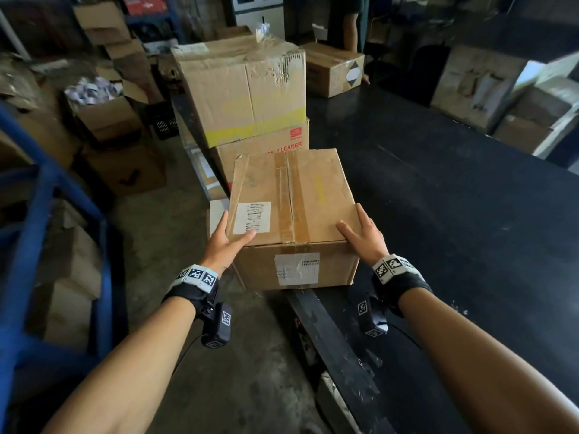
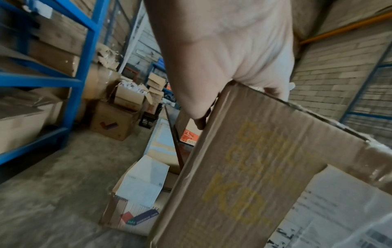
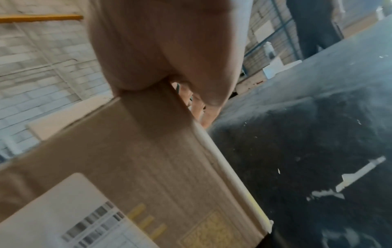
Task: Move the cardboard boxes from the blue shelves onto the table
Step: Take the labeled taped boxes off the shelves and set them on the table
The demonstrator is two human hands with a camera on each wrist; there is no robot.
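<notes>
The sealed brown cardboard box with tape down its top seam and white labels (image 1: 294, 211) sits at the near left edge of the black surface (image 1: 438, 189), its near left corner seeming to overhang that edge. The left hand (image 1: 227, 242) clasps the left near corner, thumb lying on top beside the label, fingers (image 1: 223, 221) down the left side. The right hand (image 1: 365, 234) holds the right near corner, thumb on top and fingers down the right side; how tightly either presses cannot be told.

The board looks stiff yet creased and scuffed, so it should keep its shape under a two-sided squeeze. Needing both hands suggests some weight, though that is a judgement. The tape and paper labels are slicker than bare card; the lower side edges or the underside would be surer holds.

Ahead along the same edge stands a stack of larger brown cartons (image 1: 247, 98). Blue metal shelves (image 1: 37, 214) holding more boxes stand left, across a concrete floor (image 1: 175, 277) crowded with open cartons.
</notes>
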